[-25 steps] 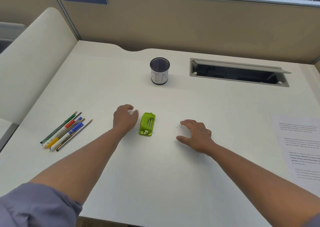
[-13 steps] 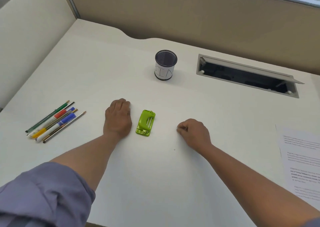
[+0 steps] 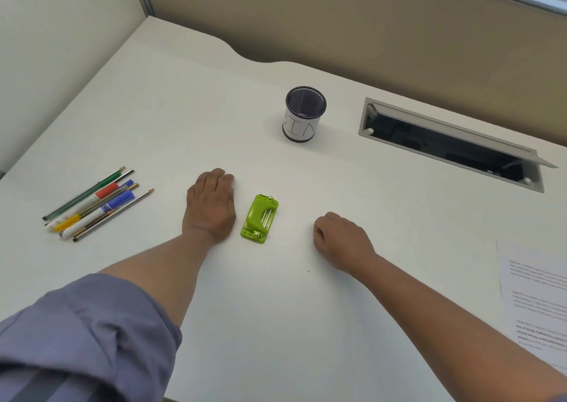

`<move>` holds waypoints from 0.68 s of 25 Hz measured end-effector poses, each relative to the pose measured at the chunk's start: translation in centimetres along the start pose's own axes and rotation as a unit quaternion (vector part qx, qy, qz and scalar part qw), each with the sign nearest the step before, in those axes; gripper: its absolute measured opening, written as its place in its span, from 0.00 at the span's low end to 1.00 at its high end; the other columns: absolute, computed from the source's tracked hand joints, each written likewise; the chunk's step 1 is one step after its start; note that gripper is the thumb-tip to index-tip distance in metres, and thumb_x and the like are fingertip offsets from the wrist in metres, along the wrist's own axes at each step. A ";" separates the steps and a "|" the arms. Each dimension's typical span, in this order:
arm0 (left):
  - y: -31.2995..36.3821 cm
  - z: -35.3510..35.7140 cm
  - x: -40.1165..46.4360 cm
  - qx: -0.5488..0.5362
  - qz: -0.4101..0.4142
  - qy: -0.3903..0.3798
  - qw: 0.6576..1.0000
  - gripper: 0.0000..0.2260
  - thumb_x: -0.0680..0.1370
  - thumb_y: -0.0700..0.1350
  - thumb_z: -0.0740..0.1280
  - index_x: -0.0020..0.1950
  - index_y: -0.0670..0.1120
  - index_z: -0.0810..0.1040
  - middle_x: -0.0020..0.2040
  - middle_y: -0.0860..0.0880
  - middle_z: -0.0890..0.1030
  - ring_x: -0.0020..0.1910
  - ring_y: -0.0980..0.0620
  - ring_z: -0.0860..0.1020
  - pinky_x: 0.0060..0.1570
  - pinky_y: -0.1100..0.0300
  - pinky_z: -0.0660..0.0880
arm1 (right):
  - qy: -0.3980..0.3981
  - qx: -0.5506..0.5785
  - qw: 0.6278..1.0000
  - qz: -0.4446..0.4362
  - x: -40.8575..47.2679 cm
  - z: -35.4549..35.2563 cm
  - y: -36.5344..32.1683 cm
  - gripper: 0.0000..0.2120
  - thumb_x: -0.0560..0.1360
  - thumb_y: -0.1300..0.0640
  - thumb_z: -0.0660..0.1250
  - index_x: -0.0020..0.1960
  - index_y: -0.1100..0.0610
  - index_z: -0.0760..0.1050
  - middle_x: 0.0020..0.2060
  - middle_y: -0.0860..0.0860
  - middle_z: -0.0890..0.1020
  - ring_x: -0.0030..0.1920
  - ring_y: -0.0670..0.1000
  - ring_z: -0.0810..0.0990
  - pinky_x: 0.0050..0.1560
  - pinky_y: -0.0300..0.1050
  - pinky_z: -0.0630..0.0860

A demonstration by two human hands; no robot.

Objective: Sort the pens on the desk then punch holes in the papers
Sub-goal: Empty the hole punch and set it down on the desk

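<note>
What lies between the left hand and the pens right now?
Nothing: in the head view, only bare desk separates the left hand from the pens.

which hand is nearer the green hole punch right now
Left. The left hand rests on the desk just left of the green hole punch, not touching it; the right hand sits farther off to its right.

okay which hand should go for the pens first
Probably the left hand: it rests flat on the desk on the same side as the pens. The right hand sits curled beyond the hole punch.
</note>
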State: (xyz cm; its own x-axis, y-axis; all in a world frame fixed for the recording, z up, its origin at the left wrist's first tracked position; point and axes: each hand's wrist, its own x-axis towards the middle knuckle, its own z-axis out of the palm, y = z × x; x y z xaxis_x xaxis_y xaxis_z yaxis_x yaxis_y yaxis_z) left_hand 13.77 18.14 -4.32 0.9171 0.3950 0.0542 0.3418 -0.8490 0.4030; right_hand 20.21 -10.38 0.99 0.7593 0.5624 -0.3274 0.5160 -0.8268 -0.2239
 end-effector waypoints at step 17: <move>-0.1 -0.1 0.2 0.005 -0.019 -0.023 1.000 0.15 0.82 0.44 0.60 0.69 0.48 0.71 0.73 0.46 0.70 0.73 0.42 0.64 0.69 0.45 0.62 | 0.226 0.347 0.907 0.081 15.6 -16.2 -0.8 0.06 0.66 0.58 0.66 0.30 0.53 0.76 0.22 0.40 0.75 0.23 0.42 0.68 0.26 0.35 0.65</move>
State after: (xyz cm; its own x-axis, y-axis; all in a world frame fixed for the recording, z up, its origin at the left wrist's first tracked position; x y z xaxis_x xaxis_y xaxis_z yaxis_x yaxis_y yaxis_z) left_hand 13.88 18.29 -4.23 0.9115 0.4113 -0.0030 0.3789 -0.8368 0.3952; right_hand 38.11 -0.94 10.95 0.9687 0.2460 -0.0328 0.1285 -0.6101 -0.7818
